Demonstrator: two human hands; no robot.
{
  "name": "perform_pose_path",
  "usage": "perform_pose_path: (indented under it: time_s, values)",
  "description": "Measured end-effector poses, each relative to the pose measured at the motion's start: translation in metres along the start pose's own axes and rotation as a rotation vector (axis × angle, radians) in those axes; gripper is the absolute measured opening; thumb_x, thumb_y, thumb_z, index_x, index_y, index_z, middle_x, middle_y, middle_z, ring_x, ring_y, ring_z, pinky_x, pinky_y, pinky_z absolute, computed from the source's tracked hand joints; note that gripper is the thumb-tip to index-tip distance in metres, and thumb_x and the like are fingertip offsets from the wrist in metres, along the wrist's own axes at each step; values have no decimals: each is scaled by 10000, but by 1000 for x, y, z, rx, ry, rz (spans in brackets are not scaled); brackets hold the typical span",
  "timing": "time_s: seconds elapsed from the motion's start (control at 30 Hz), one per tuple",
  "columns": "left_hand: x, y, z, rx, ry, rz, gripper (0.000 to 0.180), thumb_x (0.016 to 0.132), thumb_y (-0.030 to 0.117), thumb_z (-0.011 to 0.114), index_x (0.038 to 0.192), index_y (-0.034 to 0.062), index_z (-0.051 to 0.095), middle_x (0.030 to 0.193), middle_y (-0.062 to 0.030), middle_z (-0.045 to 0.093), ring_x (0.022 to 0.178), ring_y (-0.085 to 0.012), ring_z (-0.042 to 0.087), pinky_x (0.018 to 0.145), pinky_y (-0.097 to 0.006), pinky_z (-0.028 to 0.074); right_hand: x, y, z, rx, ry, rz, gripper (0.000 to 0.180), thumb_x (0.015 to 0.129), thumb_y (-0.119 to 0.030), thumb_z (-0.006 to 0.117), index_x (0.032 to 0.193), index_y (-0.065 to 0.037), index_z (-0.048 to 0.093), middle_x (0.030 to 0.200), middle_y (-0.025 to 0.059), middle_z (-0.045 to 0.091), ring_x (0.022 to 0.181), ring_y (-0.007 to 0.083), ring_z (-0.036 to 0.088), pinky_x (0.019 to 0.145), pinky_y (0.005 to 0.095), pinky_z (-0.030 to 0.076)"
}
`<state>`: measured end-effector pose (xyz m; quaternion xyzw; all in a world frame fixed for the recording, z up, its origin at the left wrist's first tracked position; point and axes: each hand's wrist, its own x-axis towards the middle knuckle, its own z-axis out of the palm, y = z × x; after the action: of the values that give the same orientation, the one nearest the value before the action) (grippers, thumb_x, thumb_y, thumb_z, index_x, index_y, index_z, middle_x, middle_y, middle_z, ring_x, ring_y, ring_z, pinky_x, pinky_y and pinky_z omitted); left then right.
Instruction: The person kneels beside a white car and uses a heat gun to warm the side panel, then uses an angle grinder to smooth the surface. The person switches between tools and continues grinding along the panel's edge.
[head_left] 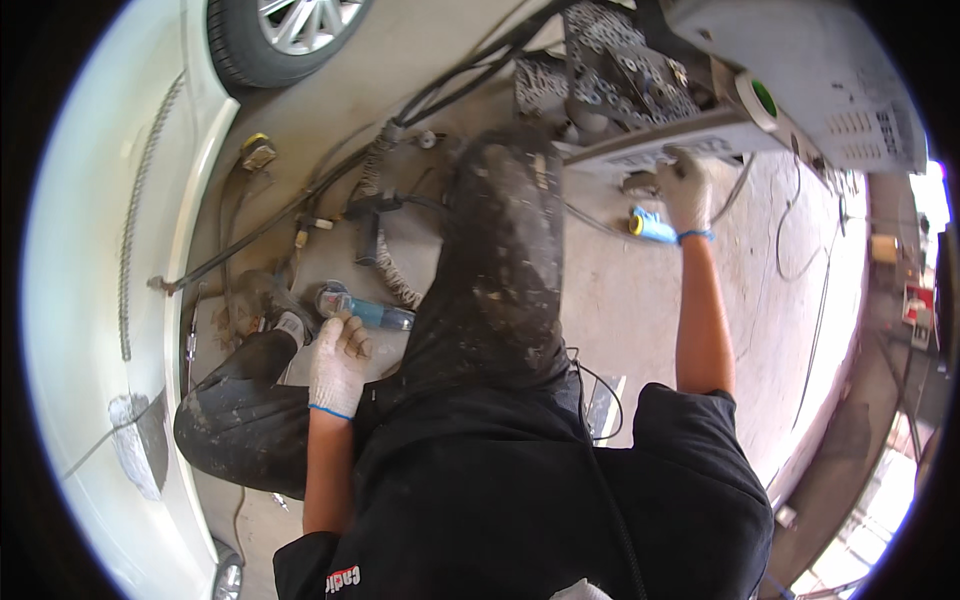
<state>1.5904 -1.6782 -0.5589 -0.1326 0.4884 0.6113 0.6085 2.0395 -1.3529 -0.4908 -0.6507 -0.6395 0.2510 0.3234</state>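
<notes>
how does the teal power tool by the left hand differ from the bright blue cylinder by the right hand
The long teal power tool looks longer here than the short bright blue cylinder. The tool ends in a rounded greyish head, the cylinder in a yellow end. The tool is near the white-gloved left hand, the cylinder near the white-gloved right hand. Both are mainly bluish.

Black cables (516,36) lie near a spoked wheel (238,58), a tan box (884,248) far right.
</notes>
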Motion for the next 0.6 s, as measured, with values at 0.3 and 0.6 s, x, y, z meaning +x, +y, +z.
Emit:
perform_pose_path:
  time_s: [0.3, 0.6]
  values:
    - [-3, 38, 5, 166, -15, 39, 282, 971, 254, 620, 1170, 56, 599, 1012, -40, 641, 848, -145, 584, 766, -284, 492, -260, 250, 94, -487, -827, 246, 321, 788, -201, 678, 1077, -66, 709, 974, 190, 704, 918, 343, 674, 830, 406, 529]
    - [-39, 114, 8, 75, 88, 408, 249, 965, 215, 637, 1150, 48, 634, 995, -62, 681, 869, -167, 637, 792, -304, 539, -123, 108, 75, -116, -181, 229, 296, 870, -151, 604, 1130, -22, 662, 1029, 120, 681, 916, 218, 637, 849, 332, 522]
